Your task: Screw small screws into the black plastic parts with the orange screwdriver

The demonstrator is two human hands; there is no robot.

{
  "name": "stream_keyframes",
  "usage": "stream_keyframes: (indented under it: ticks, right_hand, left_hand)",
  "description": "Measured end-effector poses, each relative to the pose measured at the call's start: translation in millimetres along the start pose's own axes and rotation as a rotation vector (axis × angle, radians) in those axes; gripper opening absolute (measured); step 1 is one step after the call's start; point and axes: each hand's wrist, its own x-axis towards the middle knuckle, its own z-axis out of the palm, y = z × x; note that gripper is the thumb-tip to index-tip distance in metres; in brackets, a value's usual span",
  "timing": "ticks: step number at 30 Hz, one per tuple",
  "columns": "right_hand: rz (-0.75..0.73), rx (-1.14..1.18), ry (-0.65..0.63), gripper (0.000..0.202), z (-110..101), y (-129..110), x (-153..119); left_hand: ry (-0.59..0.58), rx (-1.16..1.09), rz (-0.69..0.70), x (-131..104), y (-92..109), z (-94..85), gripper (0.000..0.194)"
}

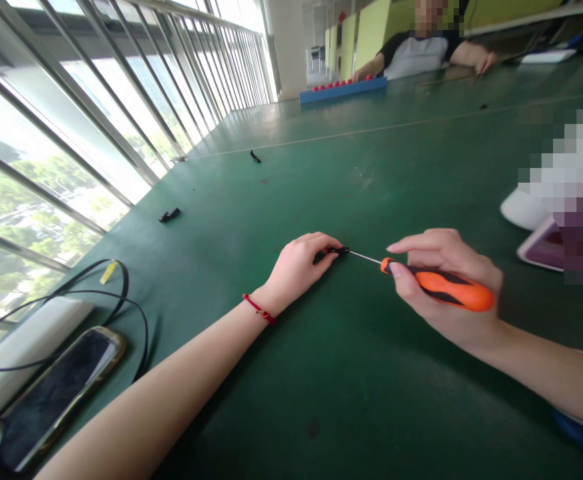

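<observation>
My left hand (pixel 304 261), with a red cord bracelet (pixel 260 309) at the wrist, pinches a small black part (pixel 340 251) against the green tabletop. In my right hand (pixel 451 280) lies a screwdriver (pixel 454 290) with an orange and black handle. Its thin metal shaft points left, and the tip meets the black part. The right thumb presses the handle near its collar while the index finger is stretched out above it. Two similar black pieces, one nearer (pixel 170 215) and one farther (pixel 255 157), lie apart on the table to the left.
A phone (pixel 66 393), a white box (pixel 36 347) and a looped black cable (pixel 144 320) lie at the lower left. Metal railings (pixel 146 87) run along the left edge. At the far side a person (pixel 416 57) sits behind a blue strip (pixel 344 91) with red knobs. Blurred white and purple objects stand right.
</observation>
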Motion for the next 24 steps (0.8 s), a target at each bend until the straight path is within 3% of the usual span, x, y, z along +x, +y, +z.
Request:
stream_keyframes:
  ticks: [4, 7, 11, 14, 21, 24]
  right_hand:
    - [0.012, 0.124, 0.137, 0.048, 5, 7, -2]
    - [0.055, 0.166, 0.126, 0.059, 5, 9, -2]
    - [0.026, 0.051, -0.001, 0.035, 0, 1, 1]
    - [-0.007, 0.019, -0.022, 0.021, -2, -3, 1]
    - [0.066, 0.139, 0.137, 0.049, 5, 8, -4]
    - [0.083, 0.121, 0.077, 0.049, 3, 7, -1]
  left_hand:
    - [-0.009, -0.002, -0.007, 0, 0, -0.1, 0.017]
    - [-0.013, -0.002, -0.010, 0, 0, -0.4, 0.017]
    - [-0.005, -0.001, -0.010, 0, 1, -0.4, 0.017]
    - [0.004, 0.001, -0.011, 0, 1, -0.3, 0.017]
    - [-0.008, -0.002, -0.010, 0, 1, -0.5, 0.017]
    - [-0.006, -0.006, -0.007, 0, 1, -0.4, 0.017]
